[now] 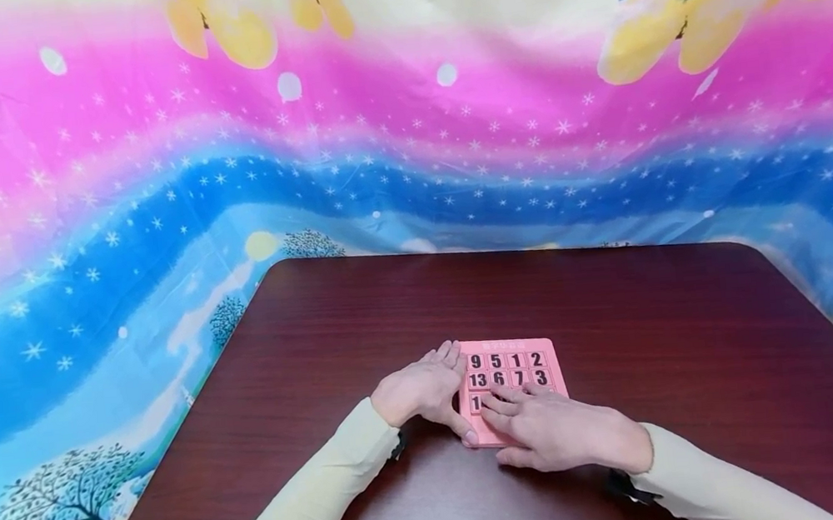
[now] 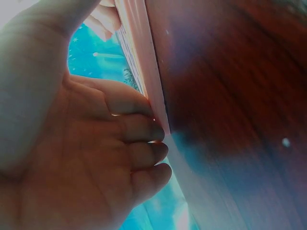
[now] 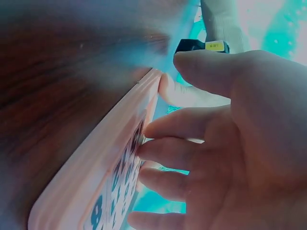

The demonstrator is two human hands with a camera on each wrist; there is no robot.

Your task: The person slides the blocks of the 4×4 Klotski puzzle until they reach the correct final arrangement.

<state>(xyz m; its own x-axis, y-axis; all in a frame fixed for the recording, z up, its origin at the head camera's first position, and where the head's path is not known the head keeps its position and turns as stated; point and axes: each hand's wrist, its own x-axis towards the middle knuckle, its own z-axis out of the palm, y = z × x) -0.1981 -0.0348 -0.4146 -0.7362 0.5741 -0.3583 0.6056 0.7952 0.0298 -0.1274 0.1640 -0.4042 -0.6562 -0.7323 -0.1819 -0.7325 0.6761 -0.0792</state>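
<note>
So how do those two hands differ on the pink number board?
The left hand lies along the left edge of the board, while the right hand reaches over the numbered tiles. The left hand's fingers angle rightward, the right hand's leftward. Both touch the board and come from pale sleeves.

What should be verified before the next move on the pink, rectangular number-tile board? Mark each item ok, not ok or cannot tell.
1. Pink, rectangular number-tile board lying on the dark reddish-brown wooden table: ok.
2. Left hand along the board's left edge, thumb at its near-left corner: ok.
3. Right hand over the lower rows, fingers at the face: ok.
4. Top two rows readable in the head view (9 5 1 2; 13 6 7 3): ok.
5. Lower rows fully readable there: not ok, mostly covered.
6. Free slot: cannot tell.
</note>
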